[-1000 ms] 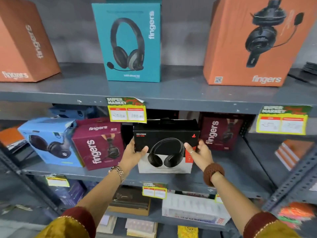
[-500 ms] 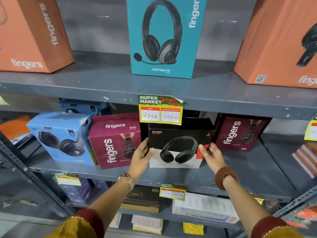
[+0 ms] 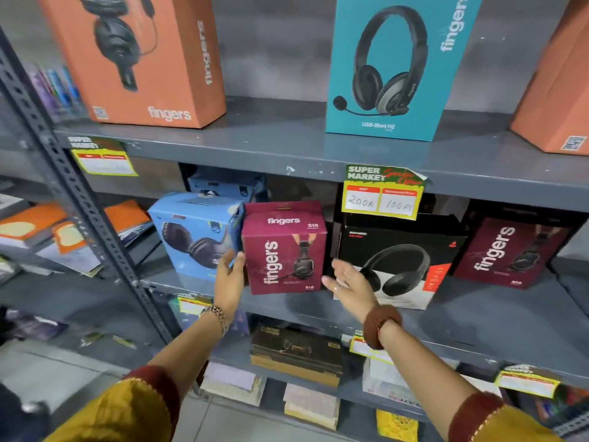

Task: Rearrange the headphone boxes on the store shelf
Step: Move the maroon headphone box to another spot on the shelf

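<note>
In the head view, a person reaches both arms toward the middle shelf [image 3: 478, 301] of a grey metal rack, where a maroon box [image 3: 284, 248] marked "fingers" stands upright near the front edge; the left hand [image 3: 230, 272] is at the box's left side, its fingers [image 3: 239, 261] spread wide and seemingly just touching the box's left edge, gripping nothing; the right hand [image 3: 349, 280] hovers just right of the same box, palm turned toward it, fingers loosely spread and holding nothing, partly in front of the lower left corner of a black box [image 3: 401, 256] picturing black headphones; a light blue box [image 3: 197, 231] stands just beside the maroon box on its left, angled slightly, with another blue box [image 3: 226, 185] behind it; a second maroon box [image 3: 506, 250] stands further back, to the right of the black one; a yellow price tag [image 3: 384, 193] reading "200" and "100" hangs from the upper shelf's edge above the black box; on the upper shelf [image 3: 287, 145] stand an orange box [image 3: 143, 55] at left, a teal box [image 3: 395, 65] in the middle and part of another orange box [image 3: 554, 100] at right; the left wrist wears a metal watch [image 3: 216, 315], the right a brown band [image 3: 381, 325]; the lower shelf holds flat packets and more yellow tags, too blurred to read.
</note>
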